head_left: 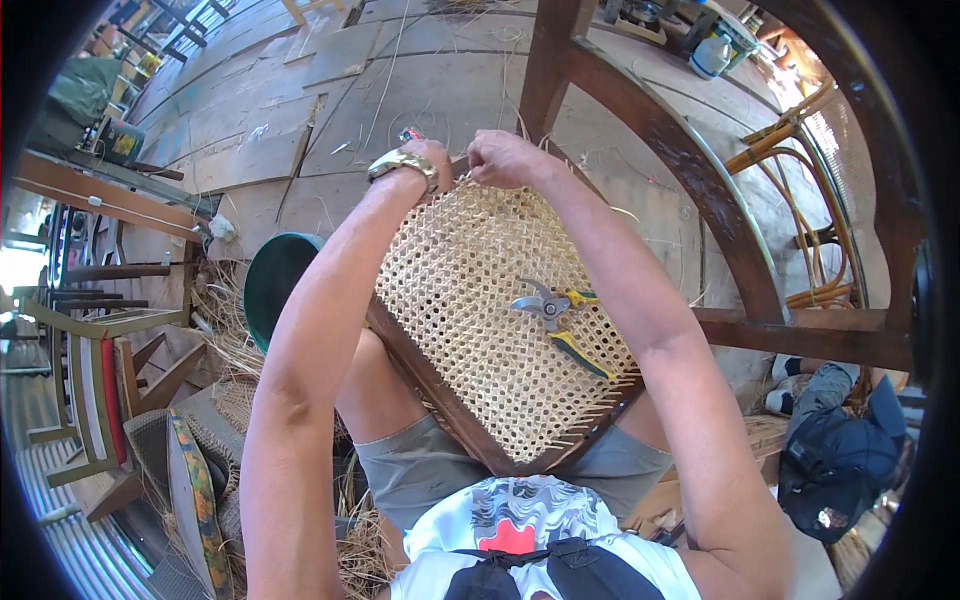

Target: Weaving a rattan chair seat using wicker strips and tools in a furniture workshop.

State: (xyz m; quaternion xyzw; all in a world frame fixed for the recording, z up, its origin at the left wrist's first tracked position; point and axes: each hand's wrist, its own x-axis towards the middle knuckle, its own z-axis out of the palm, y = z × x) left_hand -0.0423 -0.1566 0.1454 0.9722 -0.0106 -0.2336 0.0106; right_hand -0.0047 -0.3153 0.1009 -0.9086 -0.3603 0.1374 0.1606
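A woven cane panel (pixel 470 270) in a dark wooden seat frame (pixel 430 385) lies across my lap. At its far corner, both hands work close together. My left hand (pixel 434 160), below a gold-coloured wristwatch (pixel 398 168), is curled at the frame's edge. A small red and dark thing (pixel 410 134) shows beside it; most of its fingers are hidden. My right hand (pixel 503 160) is closed in a pinch just to the right, and what it grips is hidden. Yellow-handled pruning shears (pixel 556 318) rest on the weave, under my right forearm. Loose cane ends stick out along the frame.
A dark curved wooden chair frame (pixel 665 120) stands at the right. Left of my arm is a dark green bucket (pixel 275 285) among cane scraps (pixel 225 310). Other chairs (pixel 100 375) stand farther left. A dark blue bag (pixel 845 455) lies at the lower right.
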